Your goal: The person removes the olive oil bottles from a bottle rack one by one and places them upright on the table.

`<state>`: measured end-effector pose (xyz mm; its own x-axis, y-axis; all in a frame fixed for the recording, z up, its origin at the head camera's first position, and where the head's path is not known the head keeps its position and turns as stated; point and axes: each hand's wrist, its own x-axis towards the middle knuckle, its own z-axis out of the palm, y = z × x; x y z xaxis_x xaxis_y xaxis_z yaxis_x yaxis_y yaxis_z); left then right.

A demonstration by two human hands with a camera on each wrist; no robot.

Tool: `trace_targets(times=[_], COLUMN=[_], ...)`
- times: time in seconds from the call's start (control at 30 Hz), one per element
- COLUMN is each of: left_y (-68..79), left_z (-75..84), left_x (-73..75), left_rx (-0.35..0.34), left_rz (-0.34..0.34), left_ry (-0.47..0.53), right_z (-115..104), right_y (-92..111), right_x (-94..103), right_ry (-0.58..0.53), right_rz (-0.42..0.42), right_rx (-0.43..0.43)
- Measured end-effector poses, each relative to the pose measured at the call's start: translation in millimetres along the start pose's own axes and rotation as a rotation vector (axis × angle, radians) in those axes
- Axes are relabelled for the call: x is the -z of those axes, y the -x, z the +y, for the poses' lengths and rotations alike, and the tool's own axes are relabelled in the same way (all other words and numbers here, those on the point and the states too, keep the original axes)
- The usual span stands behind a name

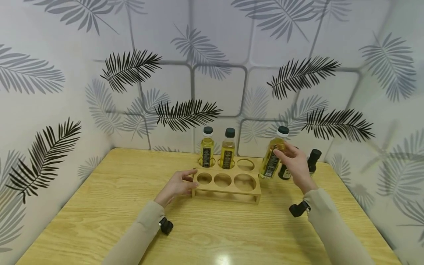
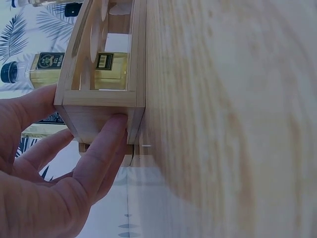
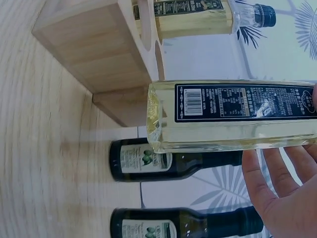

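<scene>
My right hand grips an oil bottle of clear glass with yellow oil, a black label and a dark cap. The bottle leans, its base beside the right end of the wooden bottle rack. In the right wrist view, the held bottle shows its back label, with fingers below it. At the rack's left end, my left hand holds the end panel between thumb and fingers. Two similar oil bottles, one at left and one in the middle, stand in the back row; the other round holes hold nothing.
Two dark bottles with black caps, one partly hidden behind the right hand and one farther right, stand on the wooden table. A leaf-patterned wall rises behind the table.
</scene>
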<state>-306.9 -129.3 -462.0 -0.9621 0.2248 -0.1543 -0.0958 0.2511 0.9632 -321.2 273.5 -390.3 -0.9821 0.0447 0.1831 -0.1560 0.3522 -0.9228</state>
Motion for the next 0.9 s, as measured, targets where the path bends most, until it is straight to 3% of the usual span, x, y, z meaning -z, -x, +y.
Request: trace_targets(times=[0.43, 0.67, 0.9], left_y=[0.4, 0.4, 1.5], left_z=[0.9, 1.7, 0.5], left_x=[0.0, 1.2, 1.1], left_rx=[-0.008, -0.015, -0.019], left_rz=[0.0, 0.005, -0.005], left_ry=[-0.007, -0.005, -0.022], right_z=[16.3, 25.8, 35.0], right_y=[6.8, 9.1, 13.9], right_x=[6.0, 6.2, 6.6], right_ry=[0.011, -0.006, 0.017], right_rz=[-0.007, -0.09, -0.107], right_rx=[-0.065, -0.094, -0.077])
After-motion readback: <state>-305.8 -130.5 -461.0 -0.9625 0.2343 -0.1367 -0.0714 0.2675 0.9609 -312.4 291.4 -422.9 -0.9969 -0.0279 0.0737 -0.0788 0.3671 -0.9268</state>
